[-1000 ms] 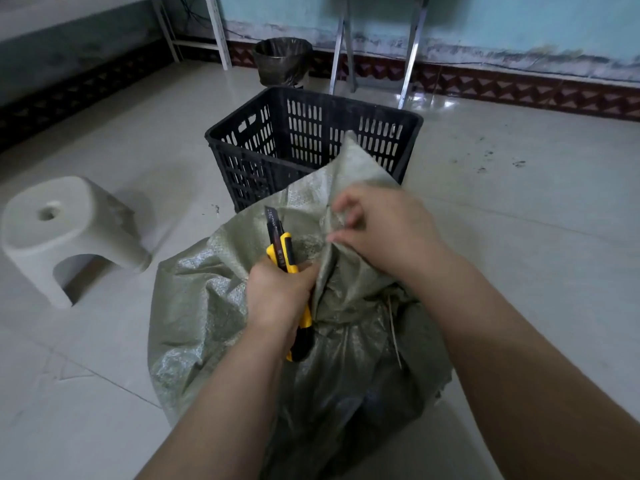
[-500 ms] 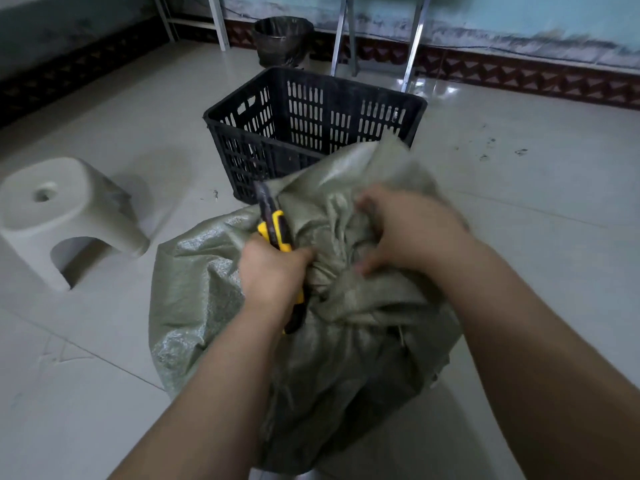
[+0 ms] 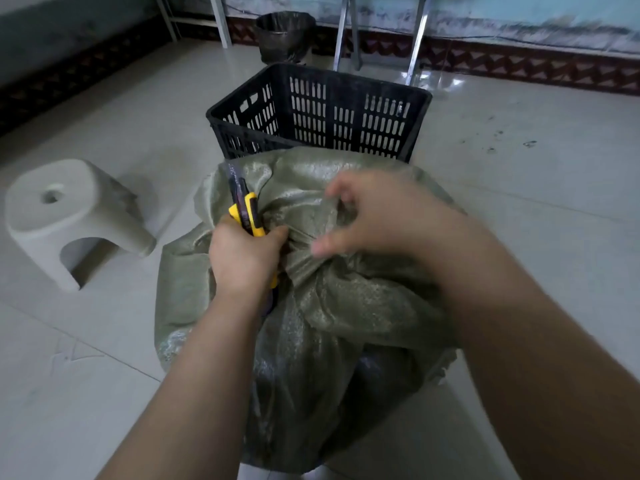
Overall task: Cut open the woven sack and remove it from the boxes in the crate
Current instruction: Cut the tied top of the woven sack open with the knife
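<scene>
Down on the floor before the black crate, left hand grips the yellow knife upright against the crumpled grey-green sack, right hand half-curled over its bunched folds, grip unclear.

You have the grey-green woven sack slumped on the floor, crumpled and gathered into folds at its top, just in front of the upright black slotted crate. The yellow-and-black utility knife points away from you, gripped in your left hand beside those folds.
</scene>
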